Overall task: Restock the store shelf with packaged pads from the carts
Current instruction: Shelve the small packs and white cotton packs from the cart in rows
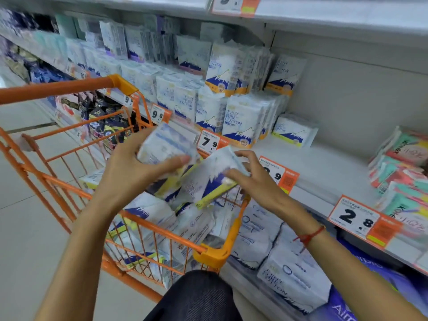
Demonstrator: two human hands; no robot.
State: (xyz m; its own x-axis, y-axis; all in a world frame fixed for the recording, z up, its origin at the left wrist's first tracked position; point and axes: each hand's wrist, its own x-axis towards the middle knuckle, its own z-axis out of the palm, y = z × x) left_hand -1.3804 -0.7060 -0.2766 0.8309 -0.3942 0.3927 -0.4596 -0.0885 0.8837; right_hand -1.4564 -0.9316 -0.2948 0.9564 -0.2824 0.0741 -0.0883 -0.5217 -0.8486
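1. Presently, risk: two packs are carried at once above the cart. The left pack is held only at its edges, so slick film could slide out and fall back among the stock.
2. Risk: the right pack hangs tilted, yellow edge down. The hold looks light, so it could judgeably tip into the basket or catch the cart rim on the way over.
3. Risk: the bare stretch of shelf lies beside one flat pack; a hurried placing could knock it askew or cover the wrong price tag.
4. Left hand: raised over the cart, palm toward the pack, thumb and fingers curled round its lower side.
5. Right hand: reached in from the right, fingers bent over the upper end of its pack, thumb pressed near the yellow strip.
6. Location: both packs are in the air over the cart, short of the shelf.
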